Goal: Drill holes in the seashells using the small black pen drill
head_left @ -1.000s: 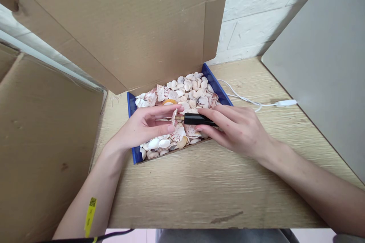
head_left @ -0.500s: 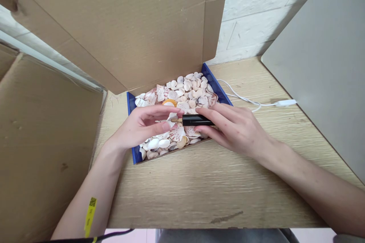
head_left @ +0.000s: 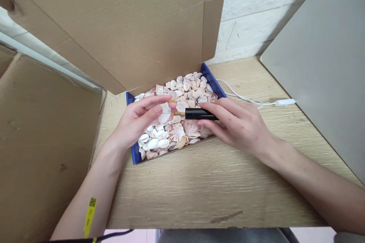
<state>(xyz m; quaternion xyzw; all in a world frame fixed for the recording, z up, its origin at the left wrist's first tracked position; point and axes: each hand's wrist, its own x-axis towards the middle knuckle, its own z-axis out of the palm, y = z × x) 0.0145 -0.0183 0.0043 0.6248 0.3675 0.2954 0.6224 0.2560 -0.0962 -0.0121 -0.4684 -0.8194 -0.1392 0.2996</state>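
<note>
My left hand (head_left: 134, 121) pinches a white seashell (head_left: 164, 116) between thumb and fingers above the box. My right hand (head_left: 241, 123) grips a black pen-style hand drill (head_left: 200, 113) by its barrel, level and pointing left. From its brass chuck a thin bit reaches the shell, its line showing across the shell's face; I cannot tell how deep it goes. Beneath both hands lies a blue-sided box (head_left: 132, 155) full of loose seashells (head_left: 196, 90), mostly white and cream. Striped pinkish scallop shells (head_left: 176, 132) lie near its front.
Tall cardboard panels (head_left: 128, 26) stand behind the box and at the left (head_left: 42, 140). A white cable (head_left: 248, 100) with a small white connector (head_left: 285, 102) lies to the right, beside a grey panel (head_left: 322, 64). The wooden tabletop (head_left: 182, 190) extends toward me.
The shell in my left hand has shifted left, away from the chuck, and its broad face now shows. The drill has moved slightly right and up, with the gap between the hands wider.
</note>
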